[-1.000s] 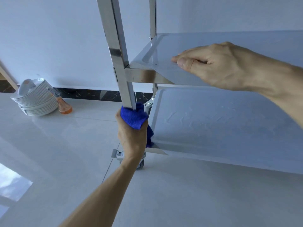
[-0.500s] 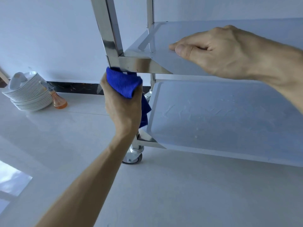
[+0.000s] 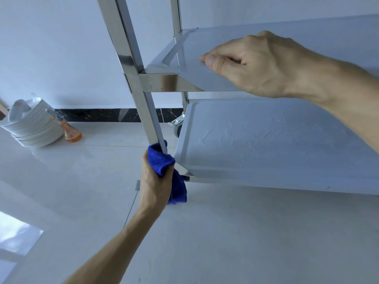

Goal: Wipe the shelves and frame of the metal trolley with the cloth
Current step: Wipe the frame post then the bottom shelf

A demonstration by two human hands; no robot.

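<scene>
The metal trolley's near-left upright post [image 3: 131,64] runs down from the top of the view to the lower shelf [image 3: 266,144]. A blue cloth [image 3: 162,160] is wrapped around the foot of that post at the lower shelf's corner, and my left hand [image 3: 153,183] is shut on it. My right hand [image 3: 252,62] grips the front edge of the middle shelf [image 3: 192,58], thumb on top, fingers hidden underneath. The caster under the near corner is hidden by hand and cloth.
A stack of white plates [image 3: 32,124] sits on the glossy tiled floor at the left by the wall, with an orange spray bottle [image 3: 70,132] leaning beside it. A rear caster [image 3: 177,125] shows under the lower shelf. A white wall stands behind.
My left hand slid the cloth up the post to just under the middle shelf, then back down to the lower shelf corner. My right hand kept its grip on the middle shelf.
</scene>
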